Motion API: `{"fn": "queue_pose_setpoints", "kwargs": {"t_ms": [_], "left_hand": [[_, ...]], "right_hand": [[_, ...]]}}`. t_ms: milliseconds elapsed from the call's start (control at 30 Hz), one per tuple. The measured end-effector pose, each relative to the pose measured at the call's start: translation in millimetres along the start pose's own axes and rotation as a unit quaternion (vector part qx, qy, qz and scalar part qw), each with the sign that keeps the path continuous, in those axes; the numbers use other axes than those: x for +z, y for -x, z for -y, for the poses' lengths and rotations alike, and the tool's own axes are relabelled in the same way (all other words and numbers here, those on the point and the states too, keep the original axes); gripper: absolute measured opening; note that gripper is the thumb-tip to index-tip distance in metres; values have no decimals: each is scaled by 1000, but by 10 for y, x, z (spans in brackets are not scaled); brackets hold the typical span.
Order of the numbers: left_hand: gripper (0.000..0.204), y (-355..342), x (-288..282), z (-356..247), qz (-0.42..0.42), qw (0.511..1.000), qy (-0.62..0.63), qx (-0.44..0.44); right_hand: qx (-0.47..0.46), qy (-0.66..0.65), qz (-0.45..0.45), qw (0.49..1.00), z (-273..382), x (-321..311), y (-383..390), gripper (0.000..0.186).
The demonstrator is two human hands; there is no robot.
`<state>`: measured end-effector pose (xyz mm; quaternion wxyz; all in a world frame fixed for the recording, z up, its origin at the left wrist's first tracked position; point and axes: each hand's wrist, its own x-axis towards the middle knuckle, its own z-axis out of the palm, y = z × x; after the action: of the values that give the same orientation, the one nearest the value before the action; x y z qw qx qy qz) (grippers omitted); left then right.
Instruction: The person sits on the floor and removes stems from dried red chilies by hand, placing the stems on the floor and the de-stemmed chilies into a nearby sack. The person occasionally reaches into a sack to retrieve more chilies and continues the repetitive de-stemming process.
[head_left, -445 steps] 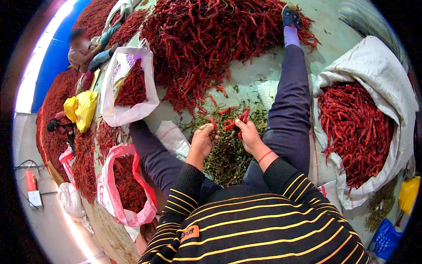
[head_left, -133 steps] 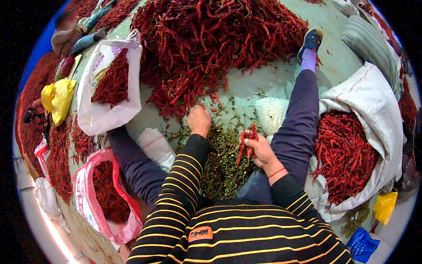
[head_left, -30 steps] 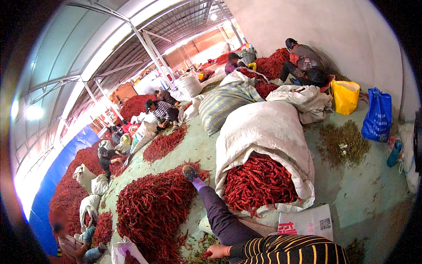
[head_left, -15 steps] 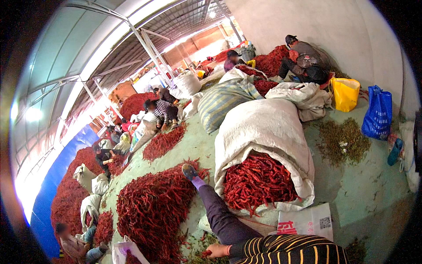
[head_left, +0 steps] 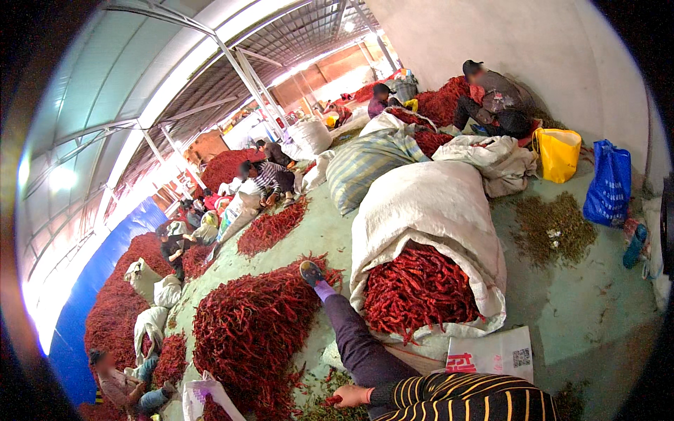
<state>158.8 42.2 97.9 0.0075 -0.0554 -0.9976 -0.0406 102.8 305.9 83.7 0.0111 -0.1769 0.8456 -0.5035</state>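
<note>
Pinching a few red chillies point(head_left: 333, 401) in curled fingers, the right hand point(head_left: 353, 396) sat low beside the trouser leg point(head_left: 358, 344), seemingly too small in view for a count; the left hand was out of view. Near it lay a scatter of green stems point(head_left: 321, 388), and beside that a broad loose heap of dried red chillies point(head_left: 256, 330). Across the leg, a white woven sack point(head_left: 428, 200) lay with its mouth open, packed with chillies. Judging by that, plenty was already bagged, yet the heap left much to handle. Farther off were a striped sack point(head_left: 372, 165) and co-workers among other red piles.
</note>
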Motion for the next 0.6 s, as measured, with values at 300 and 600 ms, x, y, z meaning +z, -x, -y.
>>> {"fn": "queue_pose_setpoints", "kwargs": {"t_ms": [300,600], "left_hand": [[41,54,91,62,-2,1000,-16,-1],[42,154,134,134,-12,999,-40,-2]], "right_hand": [[0,-21,28,999,-5,-26,14,36],[30,-4,49,998,-82,68,-98,33]]}}
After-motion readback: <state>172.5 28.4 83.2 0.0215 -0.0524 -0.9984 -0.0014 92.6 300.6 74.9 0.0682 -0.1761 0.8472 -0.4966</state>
